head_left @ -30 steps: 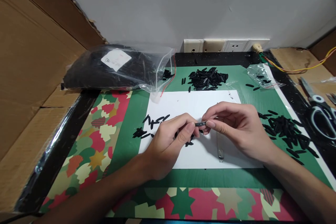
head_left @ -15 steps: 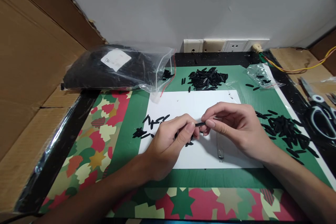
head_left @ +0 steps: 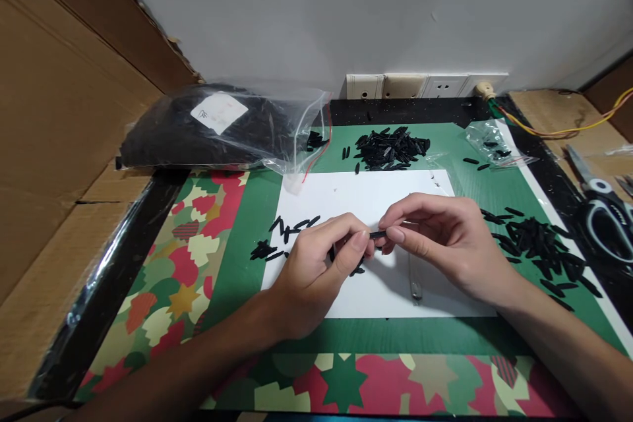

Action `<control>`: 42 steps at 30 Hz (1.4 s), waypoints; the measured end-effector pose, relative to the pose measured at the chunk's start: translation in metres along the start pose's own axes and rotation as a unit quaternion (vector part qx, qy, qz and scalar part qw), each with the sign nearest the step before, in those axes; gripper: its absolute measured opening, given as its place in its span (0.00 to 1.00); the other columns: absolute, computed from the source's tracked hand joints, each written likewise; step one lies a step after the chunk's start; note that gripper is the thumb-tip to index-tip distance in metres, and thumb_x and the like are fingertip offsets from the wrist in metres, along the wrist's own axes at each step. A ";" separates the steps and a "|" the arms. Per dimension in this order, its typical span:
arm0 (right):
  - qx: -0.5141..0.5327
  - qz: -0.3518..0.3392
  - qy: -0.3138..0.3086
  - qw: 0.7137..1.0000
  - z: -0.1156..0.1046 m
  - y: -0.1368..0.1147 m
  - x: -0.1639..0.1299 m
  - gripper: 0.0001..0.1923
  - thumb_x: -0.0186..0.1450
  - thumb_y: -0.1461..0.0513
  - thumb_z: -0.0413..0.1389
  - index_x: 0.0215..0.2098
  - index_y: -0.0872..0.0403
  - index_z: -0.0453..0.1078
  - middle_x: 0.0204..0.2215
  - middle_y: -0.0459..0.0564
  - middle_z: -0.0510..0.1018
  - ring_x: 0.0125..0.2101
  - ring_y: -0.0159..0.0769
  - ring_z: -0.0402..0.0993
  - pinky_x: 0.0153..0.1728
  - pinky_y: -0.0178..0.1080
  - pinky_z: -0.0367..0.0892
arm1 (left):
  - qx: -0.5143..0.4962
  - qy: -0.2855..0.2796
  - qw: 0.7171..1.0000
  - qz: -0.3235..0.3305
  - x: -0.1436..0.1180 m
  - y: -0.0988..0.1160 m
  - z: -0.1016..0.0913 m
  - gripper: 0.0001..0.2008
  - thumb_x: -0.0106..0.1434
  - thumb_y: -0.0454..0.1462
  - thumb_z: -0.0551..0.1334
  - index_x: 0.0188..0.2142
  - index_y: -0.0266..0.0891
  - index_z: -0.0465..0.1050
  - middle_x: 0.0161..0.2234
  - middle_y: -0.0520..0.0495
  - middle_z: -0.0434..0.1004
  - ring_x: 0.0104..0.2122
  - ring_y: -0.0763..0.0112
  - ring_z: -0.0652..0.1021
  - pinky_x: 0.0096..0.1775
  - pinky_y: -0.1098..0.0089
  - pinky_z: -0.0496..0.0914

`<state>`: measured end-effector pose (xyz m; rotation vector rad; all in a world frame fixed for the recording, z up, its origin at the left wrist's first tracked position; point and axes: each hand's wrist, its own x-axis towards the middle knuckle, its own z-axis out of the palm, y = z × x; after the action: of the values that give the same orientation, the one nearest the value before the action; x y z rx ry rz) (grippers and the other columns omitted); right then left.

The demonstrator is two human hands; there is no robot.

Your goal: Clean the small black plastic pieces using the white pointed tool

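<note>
Between my two hands is a slim black piece [head_left: 378, 235], held level over a white sheet of paper [head_left: 316, 194]. My left hand [head_left: 324, 270] pinches its left end between thumb and forefinger. At the other end, the thumb and forefinger of my right hand [head_left: 440, 237] close on it. Under my left hand lie some loose black pieces [head_left: 357, 271], partly covered by the fingers. A thin clear tool [head_left: 415, 287] rests on the paper below my right hand; its upper part is hidden.
A large zip bag [head_left: 212, 135] packed with black material lies at the back left. Heaps of black pieces sit at the back [head_left: 390, 148] and the right [head_left: 539, 247]. Scissors [head_left: 603, 204] lie at the far right, near a small clear bag [head_left: 489, 142]. Cardboard [head_left: 69, 112] stands on the left.
Almost nothing differs. Both hands keep their grip on the black piece, with only a tiny shift of the fingers.
</note>
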<state>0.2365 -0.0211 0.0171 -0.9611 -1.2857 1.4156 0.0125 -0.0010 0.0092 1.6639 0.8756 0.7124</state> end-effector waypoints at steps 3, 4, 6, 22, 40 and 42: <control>-0.017 -0.011 0.008 1.000 0.000 0.000 0.001 0.01 0.72 0.64 0.67 0.42 0.53 0.83 0.36 0.47 0.87 0.36 0.31 0.85 0.40 0.30 0.79 | 0.013 0.005 1.000 0.005 0.000 -0.001 0.000 0.16 0.81 0.44 0.57 0.38 0.40 0.75 0.34 0.53 0.76 0.33 0.75 0.73 0.38 0.71 0.67; -0.020 -0.012 0.008 1.000 0.000 0.000 0.002 0.01 0.72 0.64 0.67 0.42 0.53 0.83 0.36 0.47 0.87 0.36 0.30 0.84 0.40 0.30 0.78 | 0.016 0.006 1.000 0.009 0.001 -0.001 0.000 0.16 0.81 0.43 0.57 0.38 0.40 0.75 0.34 0.53 0.76 0.33 0.75 0.74 0.39 0.71 0.67; -0.024 -0.012 0.003 1.000 0.001 -0.001 0.002 0.01 0.72 0.64 0.67 0.42 0.53 0.83 0.36 0.47 0.87 0.36 0.31 0.84 0.40 0.30 0.78 | 0.026 0.008 0.999 0.020 0.001 -0.001 0.001 0.14 0.81 0.41 0.58 0.38 0.41 0.76 0.35 0.53 0.77 0.34 0.74 0.75 0.40 0.70 0.68; 0.013 0.019 0.005 1.000 0.003 -0.001 0.002 0.04 0.66 0.68 0.67 0.36 0.53 0.83 0.31 0.48 0.86 0.32 0.34 0.84 0.36 0.33 0.79 | 0.083 -0.008 0.995 0.051 0.003 0.005 0.001 0.12 0.78 0.36 0.58 0.36 0.40 0.76 0.33 0.51 0.79 0.35 0.70 0.76 0.41 0.68 0.68; 0.119 0.084 -0.028 0.989 0.002 0.007 0.000 0.08 0.70 0.58 0.68 0.40 0.54 0.81 0.32 0.51 0.85 0.32 0.38 0.83 0.37 0.39 0.79 | 0.002 -0.018 1.000 -0.006 0.001 0.001 0.000 0.19 0.81 0.45 0.56 0.37 0.39 0.77 0.33 0.49 0.79 0.33 0.70 0.74 0.39 0.67 0.67; 0.127 0.091 -0.031 0.987 0.002 0.007 0.000 0.09 0.70 0.57 0.68 0.40 0.54 0.81 0.31 0.51 0.85 0.32 0.38 0.82 0.36 0.39 0.79 | 0.000 -0.015 1.000 -0.005 0.001 0.000 0.000 0.19 0.81 0.45 0.56 0.37 0.40 0.77 0.32 0.50 0.78 0.33 0.71 0.74 0.38 0.67 0.67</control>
<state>0.2339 -0.0214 0.0106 -0.8824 -1.0504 1.7162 0.0130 -0.0005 0.0097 1.6649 0.8623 0.6789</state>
